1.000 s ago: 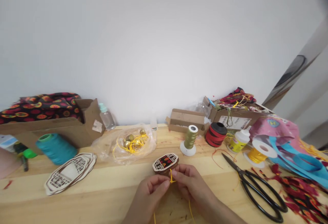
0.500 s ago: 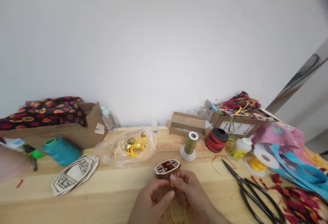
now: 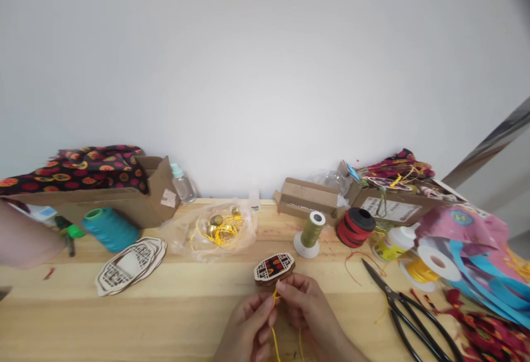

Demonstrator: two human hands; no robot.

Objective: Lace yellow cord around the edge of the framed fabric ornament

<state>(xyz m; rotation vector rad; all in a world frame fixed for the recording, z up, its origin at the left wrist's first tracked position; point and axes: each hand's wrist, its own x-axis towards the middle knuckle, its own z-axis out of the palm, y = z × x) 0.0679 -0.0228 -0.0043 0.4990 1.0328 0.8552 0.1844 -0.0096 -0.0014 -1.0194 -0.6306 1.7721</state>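
Note:
A yellow cord (image 3: 275,340) runs up between my hands to the near edge of a small wooden ornament (image 3: 274,269), which has a cut-out frame over dark patterned fabric. Thumb and fingers of my left hand (image 3: 252,323) pinch the cord just below the ornament. My right hand (image 3: 304,301) also pinches the cord, closer to the ornament's edge, its fingers tucked beneath. Two strands of cord hang down toward me. Whether the right fingers also touch the ornament is hard to see.
Black scissors (image 3: 397,298) lie at the right, near a yellow cord spool (image 3: 426,268) and a glue bottle (image 3: 393,242). An olive thread spool (image 3: 311,234) stands behind my hands. Wooden cut-outs (image 3: 128,265), a teal thread cone (image 3: 111,230) and a bag of bells (image 3: 226,229) are leftward.
My left thumb and fingers have closed onto the cord below the ornament; before, they were spread apart more. The right hand keeps its pinch. The whole view has shifted slightly.

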